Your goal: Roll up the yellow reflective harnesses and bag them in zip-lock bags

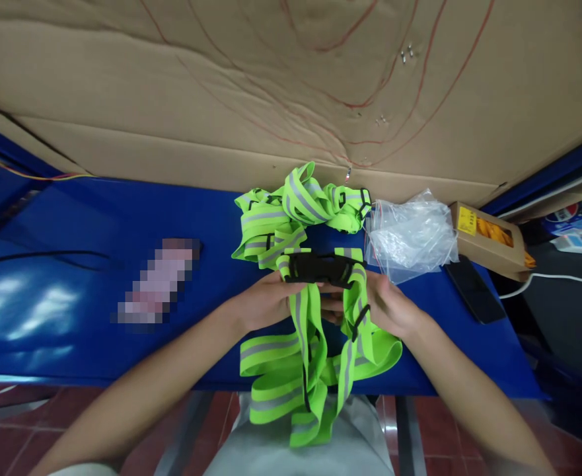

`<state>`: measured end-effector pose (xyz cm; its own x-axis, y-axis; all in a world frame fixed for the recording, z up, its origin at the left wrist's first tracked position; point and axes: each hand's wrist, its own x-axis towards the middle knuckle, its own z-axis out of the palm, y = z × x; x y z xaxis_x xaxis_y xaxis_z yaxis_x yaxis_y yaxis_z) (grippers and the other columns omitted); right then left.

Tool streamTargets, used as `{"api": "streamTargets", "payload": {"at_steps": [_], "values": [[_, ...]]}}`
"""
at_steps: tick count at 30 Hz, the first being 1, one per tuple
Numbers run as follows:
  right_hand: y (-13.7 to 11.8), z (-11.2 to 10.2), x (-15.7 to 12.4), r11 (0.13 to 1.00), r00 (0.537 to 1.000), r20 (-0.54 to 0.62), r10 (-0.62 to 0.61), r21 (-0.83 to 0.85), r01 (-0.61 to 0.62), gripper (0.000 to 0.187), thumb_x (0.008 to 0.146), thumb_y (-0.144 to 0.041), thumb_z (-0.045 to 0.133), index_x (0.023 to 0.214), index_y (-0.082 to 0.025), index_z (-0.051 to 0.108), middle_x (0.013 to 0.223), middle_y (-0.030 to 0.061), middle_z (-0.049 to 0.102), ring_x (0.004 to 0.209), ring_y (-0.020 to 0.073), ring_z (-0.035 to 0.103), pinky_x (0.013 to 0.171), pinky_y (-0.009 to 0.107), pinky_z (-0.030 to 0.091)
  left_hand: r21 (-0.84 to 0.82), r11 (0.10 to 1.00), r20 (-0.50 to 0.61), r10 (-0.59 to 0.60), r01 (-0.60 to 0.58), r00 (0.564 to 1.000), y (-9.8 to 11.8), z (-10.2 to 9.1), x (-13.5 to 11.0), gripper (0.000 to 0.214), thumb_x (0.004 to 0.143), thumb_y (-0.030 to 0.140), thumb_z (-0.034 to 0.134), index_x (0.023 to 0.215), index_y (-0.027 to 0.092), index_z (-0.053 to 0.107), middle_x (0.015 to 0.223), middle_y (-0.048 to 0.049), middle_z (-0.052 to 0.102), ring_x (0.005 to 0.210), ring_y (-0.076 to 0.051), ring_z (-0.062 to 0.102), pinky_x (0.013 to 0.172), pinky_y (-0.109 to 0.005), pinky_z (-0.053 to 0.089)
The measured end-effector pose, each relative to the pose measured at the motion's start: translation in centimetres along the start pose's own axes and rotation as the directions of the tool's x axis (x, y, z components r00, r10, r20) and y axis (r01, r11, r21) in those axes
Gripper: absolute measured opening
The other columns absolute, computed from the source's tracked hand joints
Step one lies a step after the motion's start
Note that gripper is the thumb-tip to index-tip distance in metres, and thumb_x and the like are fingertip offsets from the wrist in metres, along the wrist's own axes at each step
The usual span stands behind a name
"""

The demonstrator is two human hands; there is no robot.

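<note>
My left hand [263, 301] and my right hand [392, 305] both grip a neon-green reflective strap harness [303, 357] over the near edge of the blue table [97, 218]. Between the hands sits its black plastic buckle [323, 268], held level just above the fingers. The harness loops hang down over the table edge towards my lap. A second bundle of the same green straps [295, 211] lies on the table just behind the buckle.
Clear plastic bags [412, 235] lie right of the bundle. A cardboard box with a window [489, 241] and a dark phone [473, 287] sit at the right. A blurred-out object [159, 281] lies left. Cardboard sheeting [271, 86] backs the table.
</note>
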<state>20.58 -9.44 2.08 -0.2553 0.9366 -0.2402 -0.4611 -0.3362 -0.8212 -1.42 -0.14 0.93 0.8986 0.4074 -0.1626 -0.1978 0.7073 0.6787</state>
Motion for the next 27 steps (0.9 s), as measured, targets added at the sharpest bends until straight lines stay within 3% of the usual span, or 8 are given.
{"api": "streamTargets", "payload": {"at_steps": [3, 5, 7, 12, 15, 19, 23, 27], "values": [[-0.3, 0.1, 0.1, 0.991, 0.995, 0.054, -0.080, -0.106, 0.085, 0.043, 0.076, -0.046, 0.090, 0.105, -0.020, 0.072, 0.094, 0.0040, 0.077, 0.083, 0.0188, 0.073, 0.072, 0.030, 0.061, 0.119, 0.990, -0.020, 0.074, -0.071, 0.997, 0.3, 0.3, 0.3, 0.033, 0.084, 0.042, 0.082, 0.102, 0.015, 0.078, 0.094, -0.0127, 0.081, 0.084, -0.030, 0.078, 0.080, -0.041, 0.062], [-0.5, 0.3, 0.3, 0.985, 0.993, 0.049, -0.107, -0.133, 0.113, 0.024, 0.084, -0.032, 0.084, 0.102, -0.020, 0.073, 0.092, 0.0028, 0.077, 0.076, 0.0158, 0.073, 0.067, 0.027, 0.061, 0.207, 0.973, 0.006, 0.104, -0.103, 0.995, 0.4, 0.7, 0.7, 0.028, 0.086, 0.039, 0.081, 0.099, 0.015, 0.077, 0.092, -0.0110, 0.080, 0.081, -0.026, 0.077, 0.078, -0.037, 0.062], [-0.6, 0.5, 0.4, 0.987, 0.994, 0.010, -0.113, -0.116, 0.114, 0.015, 0.088, -0.031, 0.080, 0.095, -0.019, 0.074, 0.087, 0.0027, 0.077, 0.069, 0.0147, 0.072, 0.064, 0.026, 0.061, 0.262, 0.962, 0.036, 0.065, -0.072, 0.997, 0.6, 1.2, 1.0, 0.025, 0.085, 0.033, 0.082, 0.098, 0.013, 0.076, 0.091, -0.0104, 0.078, 0.079, -0.023, 0.075, 0.078, -0.034, 0.061], [-0.5, 0.4, 0.2, 0.985, 0.982, -0.133, -0.130, -0.127, 0.113, 0.023, 0.087, -0.038, 0.080, 0.095, -0.019, 0.073, 0.085, 0.0049, 0.079, 0.066, 0.0173, 0.073, 0.067, 0.032, 0.063, 0.199, 0.980, 0.073, -0.040, 0.025, 0.997, 0.7, 1.9, 1.2, 0.028, 0.078, 0.024, 0.087, 0.099, 0.015, 0.070, 0.094, -0.0074, 0.073, 0.084, -0.022, 0.074, 0.080, -0.036, 0.061], [-0.3, -0.2, -0.2, 0.959, 0.976, -0.138, -0.169, -0.251, 0.131, 0.027, 0.087, -0.044, 0.078, 0.100, -0.020, 0.072, 0.091, 0.0064, 0.080, 0.079, 0.0220, 0.077, 0.076, 0.037, 0.064, 0.357, 0.927, 0.078, 0.093, -0.115, 0.993, 0.8, 1.8, 1.0, 0.018, 0.088, 0.029, 0.078, 0.097, 0.014, 0.074, 0.092, -0.0076, 0.074, 0.086, -0.024, 0.073, 0.087, -0.041, 0.060], [-0.7, -0.2, 0.0, 0.888, 0.925, -0.206, -0.319, -0.406, 0.216, 0.027, 0.090, -0.042, 0.076, 0.110, -0.025, 0.073, 0.105, 0.0054, 0.080, 0.102, 0.0254, 0.075, 0.089, 0.040, 0.062, 0.680, 0.687, 0.015, 0.336, -0.256, 0.942, 0.7, 1.8, 1.1, 0.023, 0.092, 0.036, 0.072, 0.103, 0.016, 0.079, 0.105, -0.0076, 0.079, 0.110, -0.031, 0.071, 0.108, -0.044, 0.051], [-2.0, 2.0, 0.2, 0.876, 0.917, -0.163, -0.363, -0.394, 0.277, 0.032, 0.089, -0.048, 0.076, 0.114, -0.029, 0.073, 0.112, 0.0041, 0.078, 0.109, 0.0255, 0.073, 0.093, 0.042, 0.061, 0.715, 0.624, -0.018, 0.467, -0.315, 0.884, 1.0, 2.8, 1.6, 0.051, 0.077, 0.036, 0.087, 0.124, 0.021, 0.074, 0.131, -0.0074, 0.074, 0.131, -0.033, 0.062, 0.118, -0.046, 0.043], [-3.8, 4.5, -0.1, 0.832, 0.923, -0.052, -0.382, -0.454, 0.319, 0.034, 0.096, -0.051, 0.066, 0.124, -0.032, 0.071, 0.117, 0.0036, 0.076, 0.110, 0.0252, 0.072, 0.096, 0.044, 0.060, 0.700, 0.609, -0.030, 0.546, -0.372, 0.837, 2.2, 4.0, 1.4, 0.053, 0.071, 0.037, 0.090, 0.120, 0.021, 0.075, 0.121, -0.0065, 0.077, 0.130, -0.034, 0.063, 0.119, -0.049, 0.043]]}}
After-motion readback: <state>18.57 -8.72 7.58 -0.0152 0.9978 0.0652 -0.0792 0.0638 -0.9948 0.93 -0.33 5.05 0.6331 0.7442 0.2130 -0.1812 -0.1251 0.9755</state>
